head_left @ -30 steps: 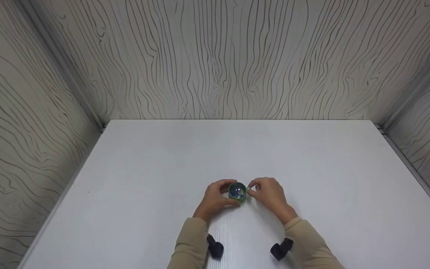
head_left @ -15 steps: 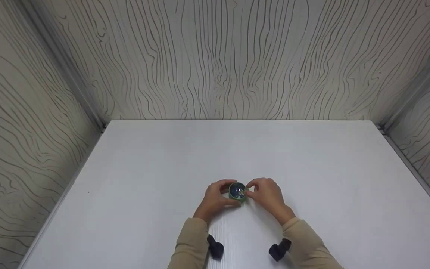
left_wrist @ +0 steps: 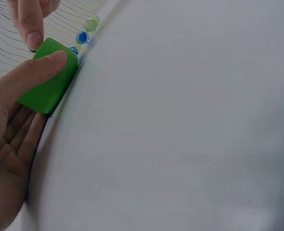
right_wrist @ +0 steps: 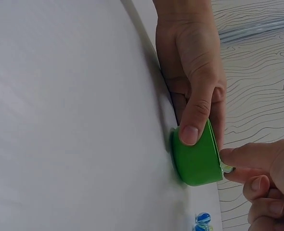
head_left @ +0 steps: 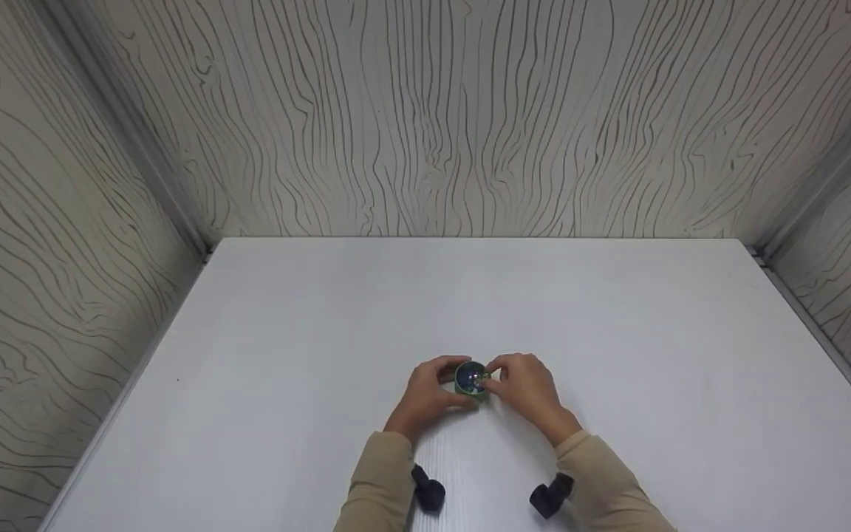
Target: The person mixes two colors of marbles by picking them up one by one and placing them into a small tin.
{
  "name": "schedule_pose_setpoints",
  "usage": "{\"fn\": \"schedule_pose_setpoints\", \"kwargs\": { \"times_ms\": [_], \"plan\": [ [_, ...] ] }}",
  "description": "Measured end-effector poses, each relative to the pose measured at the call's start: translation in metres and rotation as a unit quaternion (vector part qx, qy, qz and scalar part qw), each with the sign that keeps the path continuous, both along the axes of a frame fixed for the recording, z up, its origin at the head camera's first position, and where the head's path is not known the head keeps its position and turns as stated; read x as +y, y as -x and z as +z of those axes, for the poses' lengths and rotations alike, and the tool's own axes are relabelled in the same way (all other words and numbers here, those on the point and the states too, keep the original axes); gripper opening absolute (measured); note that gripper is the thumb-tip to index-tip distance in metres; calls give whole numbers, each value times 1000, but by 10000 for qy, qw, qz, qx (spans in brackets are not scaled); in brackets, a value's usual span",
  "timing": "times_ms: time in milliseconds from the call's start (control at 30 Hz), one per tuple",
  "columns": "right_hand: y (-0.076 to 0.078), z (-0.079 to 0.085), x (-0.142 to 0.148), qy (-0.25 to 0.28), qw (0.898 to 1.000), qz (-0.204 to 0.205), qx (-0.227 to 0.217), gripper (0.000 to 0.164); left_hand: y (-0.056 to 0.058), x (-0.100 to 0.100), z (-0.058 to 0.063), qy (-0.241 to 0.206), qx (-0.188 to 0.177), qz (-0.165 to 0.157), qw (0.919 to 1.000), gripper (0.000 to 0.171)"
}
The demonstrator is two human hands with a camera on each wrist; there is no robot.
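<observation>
Clearly, a marble is at the point of going into the green cup (right_wrist: 200, 159), judging by how the two hands stand. The cup sits upright on the white tabletop (head_left: 322, 310), held by the left hand (head_left: 425, 388), whose thumb presses the near wall while the other fingers curl round the far side. At the rim, the right hand (head_left: 531, 380) pinches a clear and yellow-green glass marble (right_wrist: 227, 169) between thumb and forefinger, the remaining fingers folded in towards the palm. Something glints inside the cup — probably marbles, though the head view is too small to count them or tell how full it is. Loose marbles (left_wrist: 82, 37), blue and greenish, lie near the cup; they seem hidden from above by the right hand. The next move likely calls for bringing the pinched marble just inside the rim and relaxing the fingertips — gently, since it could roll off the edge — while the left hand steadies the cup.
</observation>
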State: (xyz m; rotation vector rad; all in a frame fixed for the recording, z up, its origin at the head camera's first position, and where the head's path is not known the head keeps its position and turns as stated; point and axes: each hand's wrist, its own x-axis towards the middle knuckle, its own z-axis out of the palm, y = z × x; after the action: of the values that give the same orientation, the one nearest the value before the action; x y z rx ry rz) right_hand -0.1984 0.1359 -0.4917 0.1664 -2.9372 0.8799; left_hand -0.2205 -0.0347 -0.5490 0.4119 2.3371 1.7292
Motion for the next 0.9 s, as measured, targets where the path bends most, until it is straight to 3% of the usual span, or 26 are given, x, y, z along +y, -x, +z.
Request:
{"fn": "schedule_pose_setpoints", "kwargs": {
  "times_ms": [900],
  "plan": [
    [2,-3,0,-12,10000,11,-16,14,-1,0,3,19,-147,65,9999,64]
  ]
}}
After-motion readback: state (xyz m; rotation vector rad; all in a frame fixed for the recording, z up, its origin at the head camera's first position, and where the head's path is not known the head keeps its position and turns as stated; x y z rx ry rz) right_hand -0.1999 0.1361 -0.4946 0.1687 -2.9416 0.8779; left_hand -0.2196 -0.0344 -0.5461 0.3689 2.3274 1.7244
